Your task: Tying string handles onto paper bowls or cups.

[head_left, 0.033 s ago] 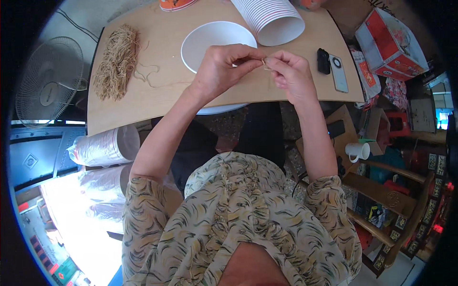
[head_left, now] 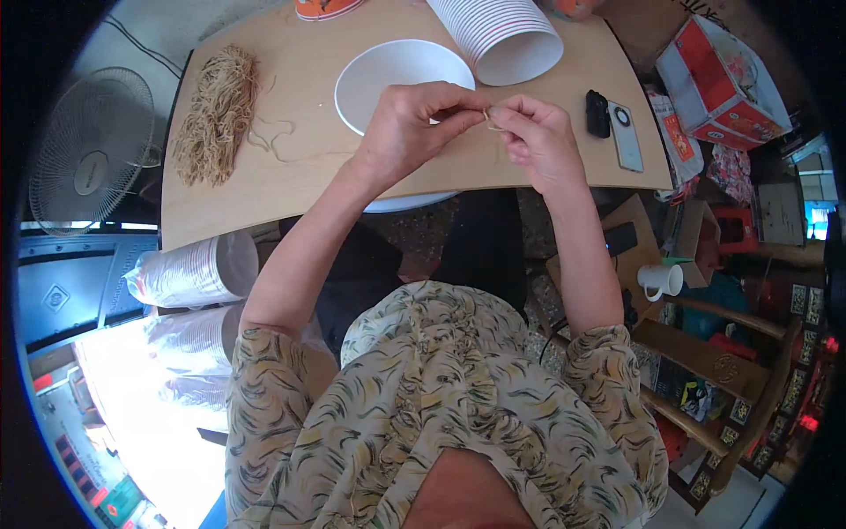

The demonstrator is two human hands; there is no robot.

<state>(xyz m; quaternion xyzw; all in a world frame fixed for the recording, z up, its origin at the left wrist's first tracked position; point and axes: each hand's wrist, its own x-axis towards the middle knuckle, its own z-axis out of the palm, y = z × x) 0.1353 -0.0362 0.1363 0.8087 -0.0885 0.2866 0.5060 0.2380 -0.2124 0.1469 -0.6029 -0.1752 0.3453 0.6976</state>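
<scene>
Above the front part of the table, my left hand (head_left: pixel 414 128) and my right hand (head_left: pixel 540 137) meet fingertip to fingertip. Both pinch a short piece of tan string (head_left: pixel 490 120), which shows only as a small bit between the fingers. Just behind my left hand stands a white paper bucket (head_left: pixel 401 75), open end up and partly covered by that hand. A stack of white paper buckets (head_left: pixel 511 44) lies on its side at the back. On the left of the table rests a bundle of tan strings (head_left: pixel 216 115), with a few loose strands beside it.
A phone (head_left: pixel 625 137) and a small black case (head_left: pixel 597 115) lie at the table's right edge. Bagged stacks of buckets (head_left: pixel 189 273) are below left, near a fan (head_left: pixel 91 167). A white mug (head_left: pixel 659 280) and a wooden chair (head_left: pixel 705 353) are on the right.
</scene>
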